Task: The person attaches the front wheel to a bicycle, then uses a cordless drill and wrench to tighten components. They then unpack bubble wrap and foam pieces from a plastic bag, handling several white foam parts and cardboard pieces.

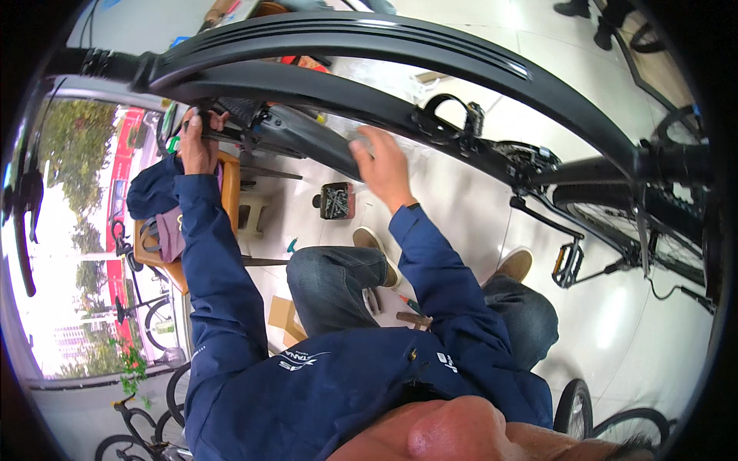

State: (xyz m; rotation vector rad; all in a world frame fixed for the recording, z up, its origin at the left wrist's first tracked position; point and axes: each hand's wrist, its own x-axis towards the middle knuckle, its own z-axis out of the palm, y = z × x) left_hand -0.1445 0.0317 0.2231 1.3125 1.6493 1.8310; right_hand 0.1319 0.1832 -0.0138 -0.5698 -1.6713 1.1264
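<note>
Dark grey bicycle mudguard (314, 143), curved along its length, slanting down rightward, upper middle of the frame.

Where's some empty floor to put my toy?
The floor looks bare between the pedal above, the right knee and the bicycle wheel below. It's crowded near the left hand, with a bag on the chair, and between the legs, where tools lie.

Bicycle workshop, black bike (369, 38), bolt box (352, 201), wheels nearby (566, 407)
</note>
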